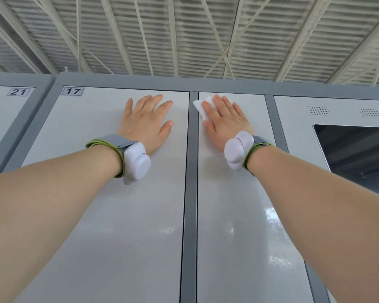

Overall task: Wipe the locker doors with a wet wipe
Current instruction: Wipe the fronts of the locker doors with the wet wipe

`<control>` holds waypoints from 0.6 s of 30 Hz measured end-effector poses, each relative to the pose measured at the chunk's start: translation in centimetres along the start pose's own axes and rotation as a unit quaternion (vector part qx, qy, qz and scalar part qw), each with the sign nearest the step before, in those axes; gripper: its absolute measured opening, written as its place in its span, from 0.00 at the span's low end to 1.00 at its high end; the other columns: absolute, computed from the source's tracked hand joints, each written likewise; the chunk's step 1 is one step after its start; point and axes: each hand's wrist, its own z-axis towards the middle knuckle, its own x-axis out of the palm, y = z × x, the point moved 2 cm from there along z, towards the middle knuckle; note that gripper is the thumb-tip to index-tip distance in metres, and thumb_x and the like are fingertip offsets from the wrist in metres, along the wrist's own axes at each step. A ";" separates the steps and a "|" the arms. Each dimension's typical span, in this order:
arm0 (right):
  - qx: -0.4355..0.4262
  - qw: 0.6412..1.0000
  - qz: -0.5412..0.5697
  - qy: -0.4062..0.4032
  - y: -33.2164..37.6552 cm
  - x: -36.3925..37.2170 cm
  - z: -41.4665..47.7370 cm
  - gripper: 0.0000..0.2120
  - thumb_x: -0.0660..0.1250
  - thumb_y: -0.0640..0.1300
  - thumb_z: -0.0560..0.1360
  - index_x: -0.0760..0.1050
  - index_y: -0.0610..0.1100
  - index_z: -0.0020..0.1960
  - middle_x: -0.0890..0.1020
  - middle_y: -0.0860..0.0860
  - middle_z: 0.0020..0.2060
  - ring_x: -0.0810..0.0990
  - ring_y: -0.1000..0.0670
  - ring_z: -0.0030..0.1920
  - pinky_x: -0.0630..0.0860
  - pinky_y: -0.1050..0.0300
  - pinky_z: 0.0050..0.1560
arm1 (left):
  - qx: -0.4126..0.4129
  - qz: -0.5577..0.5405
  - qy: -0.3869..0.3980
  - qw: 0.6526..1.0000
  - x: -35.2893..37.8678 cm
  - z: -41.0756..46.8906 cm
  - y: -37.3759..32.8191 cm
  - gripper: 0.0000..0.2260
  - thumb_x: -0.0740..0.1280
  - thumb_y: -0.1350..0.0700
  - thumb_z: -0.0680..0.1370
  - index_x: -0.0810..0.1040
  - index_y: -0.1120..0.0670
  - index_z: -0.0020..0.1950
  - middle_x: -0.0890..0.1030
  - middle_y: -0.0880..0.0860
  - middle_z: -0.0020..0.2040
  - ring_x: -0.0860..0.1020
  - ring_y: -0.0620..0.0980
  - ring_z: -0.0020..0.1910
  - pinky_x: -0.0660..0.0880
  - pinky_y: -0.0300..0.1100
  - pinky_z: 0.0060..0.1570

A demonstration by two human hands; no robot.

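Both hands lie flat with straight fingers: the left hand (146, 119) rests bare on locker door 17 (109, 215), and the right hand (224, 118) presses the white wet wipe (200, 106) onto the next door (232, 226) at its top left corner. A grey frame strip (190, 193) runs between them, and a dark panel (359, 154) sits further right.

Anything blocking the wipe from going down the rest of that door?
Nothing visible. The right hand presses the wipe flat at the top of the door; below it the door is bare. The left hand rests on door 17, across the post.
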 end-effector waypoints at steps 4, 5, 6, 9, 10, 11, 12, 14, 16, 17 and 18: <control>0.026 1.000 -0.002 0.009 1.1 0.2 1.9 0.25 0.44 0.48 0.83 0.46 0.48 0.78 0.45 0.43 0.78 0.42 0.45 0.77 0.38 0.53 0.75 | -0.003 -0.003 -0.005 1.000 0.1 0.0 0.7 0.22 0.54 0.50 0.82 0.57 0.50 0.77 0.55 0.50 0.77 0.50 0.51 0.76 0.41 0.53 0.73; 0.023 1.000 -0.003 0.011 1.2 0.2 2.1 0.25 0.44 0.48 0.83 0.46 0.48 0.78 0.45 0.43 0.78 0.42 0.45 0.77 0.39 0.53 0.75 | -0.004 -0.005 -0.006 1.000 0.2 -0.1 0.9 0.22 0.54 0.50 0.82 0.57 0.50 0.76 0.55 0.50 0.77 0.50 0.51 0.76 0.41 0.53 0.73; 0.016 1.000 -0.004 0.013 1.3 0.2 2.2 0.24 0.44 0.48 0.83 0.46 0.49 0.78 0.45 0.44 0.78 0.41 0.45 0.77 0.39 0.53 0.75 | -0.004 -0.006 -0.007 1.000 0.3 -0.2 1.1 0.22 0.54 0.51 0.82 0.57 0.50 0.76 0.55 0.49 0.77 0.50 0.51 0.76 0.42 0.53 0.73; -0.026 0.999 -0.012 0.017 1.5 0.2 1.7 0.24 0.44 0.48 0.83 0.46 0.51 0.78 0.45 0.46 0.78 0.42 0.46 0.77 0.39 0.54 0.75 | -0.010 -0.004 -0.019 1.000 0.5 -0.6 1.5 0.22 0.55 0.51 0.82 0.58 0.51 0.76 0.55 0.50 0.77 0.49 0.52 0.76 0.42 0.54 0.73; -0.043 0.999 -0.015 0.021 1.6 0.2 1.3 0.24 0.44 0.48 0.83 0.46 0.51 0.78 0.45 0.47 0.78 0.42 0.46 0.77 0.38 0.54 0.75 | -0.014 -0.005 -0.022 1.000 0.6 -0.7 1.7 0.22 0.55 0.52 0.82 0.59 0.51 0.76 0.54 0.50 0.78 0.48 0.52 0.76 0.42 0.54 0.73; -0.058 0.998 -0.017 0.024 1.7 0.2 0.8 0.24 0.44 0.48 0.83 0.46 0.52 0.78 0.45 0.47 0.78 0.42 0.47 0.77 0.38 0.54 0.75 | -0.017 -0.007 -0.022 1.000 0.6 -0.8 1.7 0.22 0.55 0.52 0.82 0.59 0.52 0.76 0.54 0.51 0.78 0.48 0.52 0.76 0.43 0.54 0.73; -0.073 0.997 -0.018 0.023 1.8 0.2 0.3 0.24 0.44 0.48 0.83 0.47 0.52 0.78 0.46 0.47 0.78 0.42 0.47 0.77 0.38 0.54 0.75 | -0.019 -0.011 -0.022 1.000 0.7 -1.0 1.8 0.22 0.55 0.52 0.82 0.59 0.52 0.76 0.54 0.51 0.78 0.48 0.53 0.76 0.43 0.55 0.73; -0.100 0.995 -0.021 0.021 1.9 0.3 -0.8 0.24 0.44 0.48 0.84 0.47 0.52 0.78 0.46 0.47 0.78 0.43 0.47 0.77 0.37 0.55 0.74 | -0.021 -0.017 -0.020 0.999 0.8 -1.2 1.7 0.22 0.55 0.52 0.82 0.59 0.52 0.76 0.54 0.51 0.78 0.48 0.53 0.76 0.43 0.55 0.73; -0.121 0.992 -0.022 0.032 1.8 0.4 -2.0 0.25 0.41 0.51 0.82 0.47 0.52 0.78 0.46 0.47 0.78 0.42 0.47 0.78 0.36 0.56 0.73 | -0.020 -0.016 -0.021 0.999 0.8 -1.3 1.7 0.22 0.55 0.52 0.82 0.59 0.52 0.76 0.54 0.51 0.78 0.48 0.53 0.76 0.42 0.55 0.73; -0.131 0.990 -0.023 0.040 1.7 0.5 -2.8 0.27 0.39 0.53 0.80 0.48 0.52 0.78 0.46 0.47 0.78 0.43 0.47 0.78 0.36 0.57 0.73 | -0.020 -0.016 -0.021 0.999 0.7 -1.4 1.6 0.22 0.55 0.52 0.82 0.59 0.52 0.76 0.54 0.51 0.78 0.48 0.53 0.76 0.42 0.54 0.73; -0.144 0.988 -0.024 0.045 1.6 0.5 -3.5 0.30 0.36 0.55 0.77 0.48 0.52 0.78 0.46 0.47 0.78 0.43 0.47 0.78 0.35 0.57 0.73 | -0.020 -0.016 -0.022 0.999 0.7 -1.5 1.5 0.22 0.55 0.52 0.82 0.58 0.52 0.76 0.54 0.50 0.78 0.48 0.52 0.76 0.42 0.54 0.73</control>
